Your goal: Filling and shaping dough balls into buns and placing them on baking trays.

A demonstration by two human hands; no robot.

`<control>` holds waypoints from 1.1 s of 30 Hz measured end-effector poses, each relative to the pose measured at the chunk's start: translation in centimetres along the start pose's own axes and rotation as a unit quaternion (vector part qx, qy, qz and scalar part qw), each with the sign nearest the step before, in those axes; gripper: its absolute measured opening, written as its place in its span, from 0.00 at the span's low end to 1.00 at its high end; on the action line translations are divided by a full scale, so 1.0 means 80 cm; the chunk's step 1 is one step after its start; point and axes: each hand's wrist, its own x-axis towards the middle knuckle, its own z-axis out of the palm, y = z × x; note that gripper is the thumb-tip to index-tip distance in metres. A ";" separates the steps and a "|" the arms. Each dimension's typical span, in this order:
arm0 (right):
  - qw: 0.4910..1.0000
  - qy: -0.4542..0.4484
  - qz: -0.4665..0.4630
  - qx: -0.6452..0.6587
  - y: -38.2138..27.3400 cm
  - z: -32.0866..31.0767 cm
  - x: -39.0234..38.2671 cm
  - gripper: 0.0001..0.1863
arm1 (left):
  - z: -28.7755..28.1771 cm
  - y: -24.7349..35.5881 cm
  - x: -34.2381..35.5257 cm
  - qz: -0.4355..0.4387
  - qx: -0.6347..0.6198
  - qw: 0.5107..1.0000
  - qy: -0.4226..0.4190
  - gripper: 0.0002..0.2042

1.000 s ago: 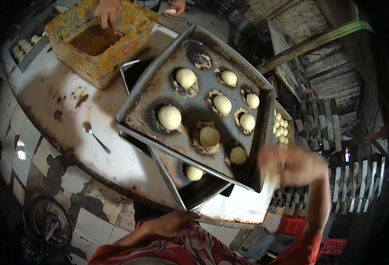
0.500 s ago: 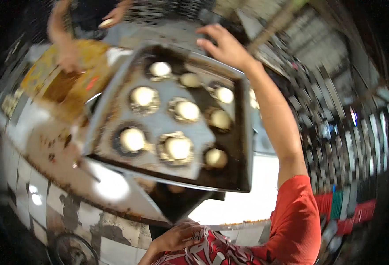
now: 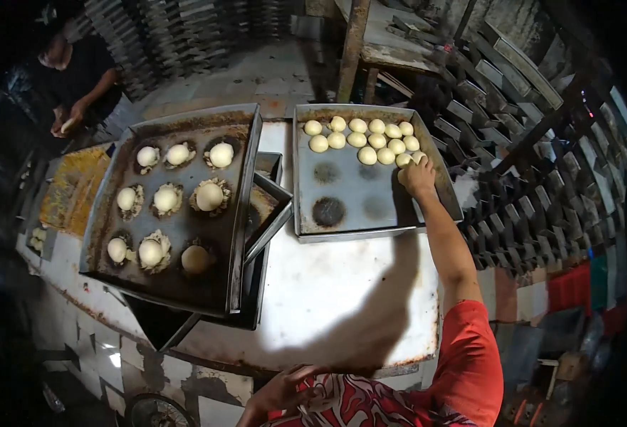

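My right hand (image 3: 419,176) reaches into the shallow metal tray (image 3: 349,213) at the right. Its fingers are closed on a pale dough ball at the near right end of a cluster; the fingers partly hide it. Several round dough balls (image 3: 367,155) sit close together in that tray's far half. At the left, a larger dark-edged tray (image 3: 185,174) holds spaced-out dough balls (image 3: 166,198), most with a crumbly ring around the base. My left hand (image 3: 290,388) is held at the front of my shirt, fingers loosely stretched, holding nothing visible.
More metal trays (image 3: 256,213) are stacked askew beneath the left one. Both stand on a white table (image 3: 327,299) with a worn rim. A co-worker (image 3: 78,85) stands at far left, hands around a small pale piece, by a yellow board (image 3: 75,188). Stacked metal tins (image 3: 534,192) line the right.
The view has shifted, bringing the right tray into sight. My right hand, earlier spread beyond the left tray's far edge, now grips a dough ball. The co-worker's hands have come together.
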 end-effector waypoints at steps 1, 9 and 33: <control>0.999 0.018 -0.027 0.004 -0.003 0.000 -0.002 0.14 | 0.006 0.003 -0.002 -0.051 -0.020 0.998 0.012 0.22; 0.776 0.002 -0.108 0.621 -0.072 -0.194 -0.163 0.24 | 0.038 0.006 -0.051 0.011 -0.256 0.956 0.143 0.22; 0.799 0.014 -0.369 0.475 -0.863 -0.290 -0.543 0.12 | -0.036 -0.177 -0.501 0.216 -0.605 0.525 0.559 0.16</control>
